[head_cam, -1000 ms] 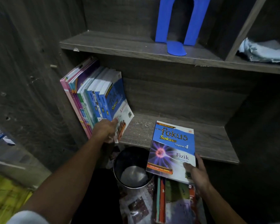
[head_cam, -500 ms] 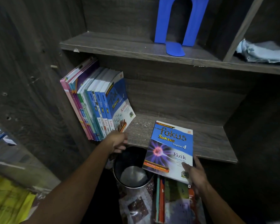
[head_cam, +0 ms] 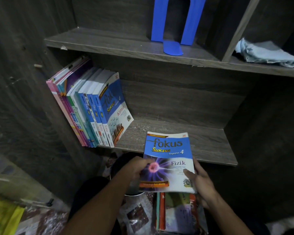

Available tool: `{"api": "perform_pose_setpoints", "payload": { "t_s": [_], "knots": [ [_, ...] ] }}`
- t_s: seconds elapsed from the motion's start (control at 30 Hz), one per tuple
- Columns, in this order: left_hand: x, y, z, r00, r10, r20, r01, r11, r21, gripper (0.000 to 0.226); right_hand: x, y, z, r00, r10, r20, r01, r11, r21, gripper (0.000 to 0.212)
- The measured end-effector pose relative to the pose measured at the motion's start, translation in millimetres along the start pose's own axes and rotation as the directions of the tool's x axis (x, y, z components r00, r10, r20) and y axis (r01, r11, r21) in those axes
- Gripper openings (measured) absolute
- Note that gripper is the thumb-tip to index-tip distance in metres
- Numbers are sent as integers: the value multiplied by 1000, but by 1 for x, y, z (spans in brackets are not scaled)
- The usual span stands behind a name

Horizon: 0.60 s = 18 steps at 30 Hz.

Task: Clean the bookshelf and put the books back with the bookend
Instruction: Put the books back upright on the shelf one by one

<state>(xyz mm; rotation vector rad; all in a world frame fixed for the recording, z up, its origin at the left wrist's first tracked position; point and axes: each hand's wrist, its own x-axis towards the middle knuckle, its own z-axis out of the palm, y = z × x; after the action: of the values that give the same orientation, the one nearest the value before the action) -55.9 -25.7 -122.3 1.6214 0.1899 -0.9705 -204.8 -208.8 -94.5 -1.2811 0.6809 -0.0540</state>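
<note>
A blue Fokus Fizik book (head_cam: 168, 155) is held face up in front of the lower shelf (head_cam: 202, 143). My left hand (head_cam: 136, 168) grips its left edge and my right hand (head_cam: 200, 182) holds its right edge, thumb on the cover. Several books (head_cam: 92, 109) lean against the left wall of the lower shelf. A blue bookend (head_cam: 175, 24) stands on the upper shelf (head_cam: 109, 43).
A light blue cloth (head_cam: 266, 55) lies in the upper right compartment. A metal bin (head_cam: 124, 165) sits on the floor below my hands, mostly hidden. More books (head_cam: 178, 212) are stacked on the floor beside it. Something yellow (head_cam: 3, 216) lies at bottom left.
My left hand left the leaning books and came across to grip the Fizik book's left edge. The book has dropped slightly toward me.
</note>
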Motion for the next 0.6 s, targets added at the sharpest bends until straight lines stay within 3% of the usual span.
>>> {"api": "perform_pose_setpoints", "payload": {
  "t_s": [0.07,0.2,0.37,0.5,0.6],
  "knots": [
    [-7,4,-4,998,17,56,-9,990,-143,10,-10,-2,-8,995,-10,102,11,1000,-16,69],
    [-23,22,-22,982,149,114,-88,903,-420,27,-30,-10,-15,951,-65,303,82,996,-44,77],
    [-59,73,-40,930,357,91,-276,839,-469,41,-26,-24,0,953,-263,148,283,949,-139,67],
    [-95,117,-46,874,479,89,-410,822,-396,22,-8,-36,21,936,-343,76,351,925,-149,70],
    [-111,137,-50,839,542,48,-497,799,-338,27,8,-49,41,906,-422,40,423,893,-156,71]
  ]
}}
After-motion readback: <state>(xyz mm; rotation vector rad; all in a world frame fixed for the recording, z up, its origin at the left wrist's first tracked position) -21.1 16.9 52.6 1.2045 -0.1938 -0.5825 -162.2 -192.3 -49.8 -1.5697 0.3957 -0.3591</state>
